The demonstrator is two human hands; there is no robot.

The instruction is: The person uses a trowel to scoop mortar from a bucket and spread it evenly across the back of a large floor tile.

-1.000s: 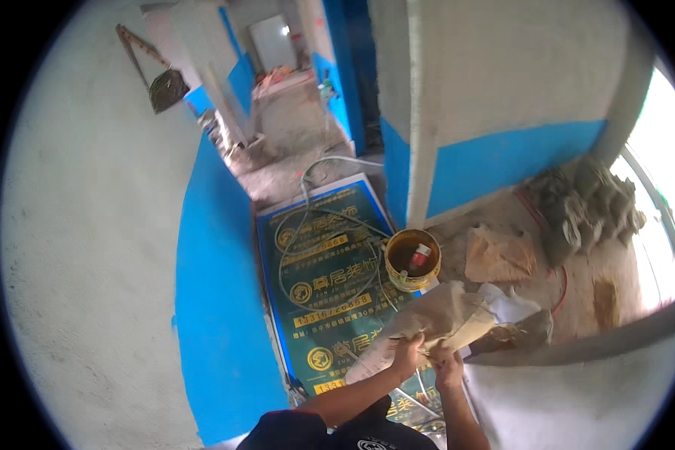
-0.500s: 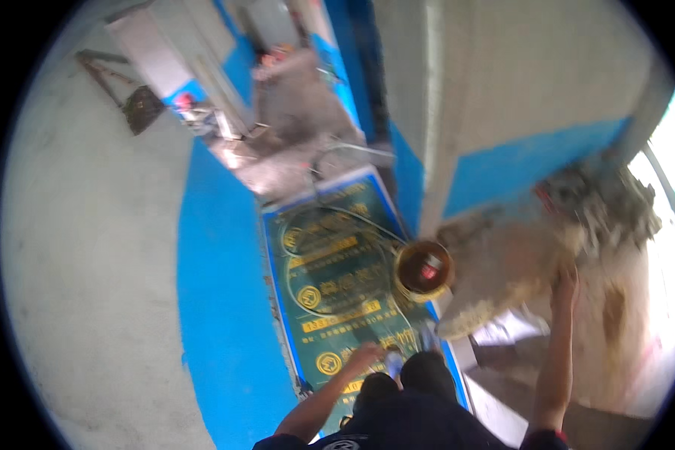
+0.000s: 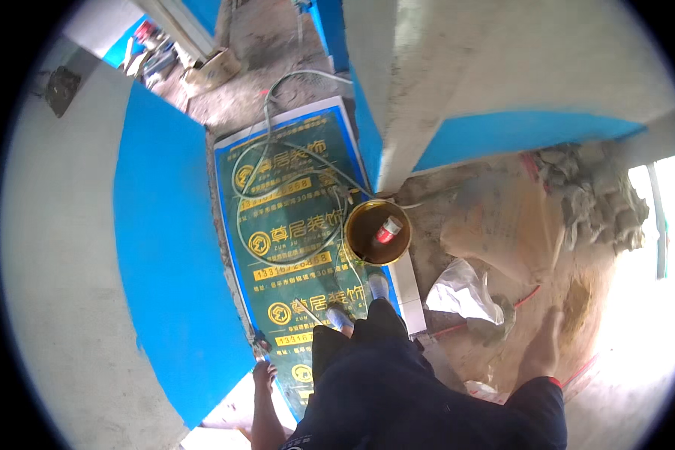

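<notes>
My left hand [image 3: 264, 374] is low at the left edge of the green floor sheet [image 3: 289, 214], its fingers curled in. Just beyond them shows a small dark and brownish thing [image 3: 261, 346], too small to name. My right hand [image 3: 552, 327] hangs out to the right over the sandy floor; its fingers blur into the ground colour. Nearest to it are a crumpled white plastic bag [image 3: 463, 291] and a large tan sack [image 3: 495, 229] lying flat. A yellow-rimmed bucket [image 3: 377, 259] stands before my feet, with a red and white can [image 3: 388, 229] inside.
A pale hose or cable [image 3: 266, 260] lies in loops across the sheet. Grey lumpy rubble or sacks [image 3: 596, 199] are heaped against the right wall. A blue and grey wall [image 3: 161, 247] runs along the left. A cardboard box [image 3: 211, 73] sits at the far end.
My left hand has gone from above the sheet, near my feet, to its left edge. My right hand has come away from the tan sack toward me. The whole view has shifted.
</notes>
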